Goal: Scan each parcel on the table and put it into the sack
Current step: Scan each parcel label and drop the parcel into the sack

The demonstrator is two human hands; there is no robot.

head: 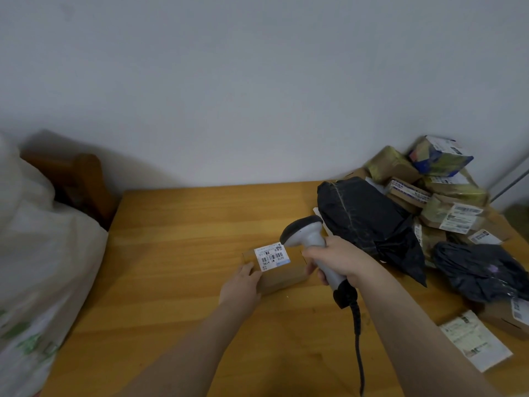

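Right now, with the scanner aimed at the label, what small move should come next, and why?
Probably lift the small brown cardboard box with the left hand toward the white woven sack: the grey handheld scanner already points at its barcode label.

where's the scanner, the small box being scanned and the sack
scanner [306,236]: head view, on its grey neck
small box [282,277]: head view, on its brown front side
sack [43,253]: head view, on its white bulging side
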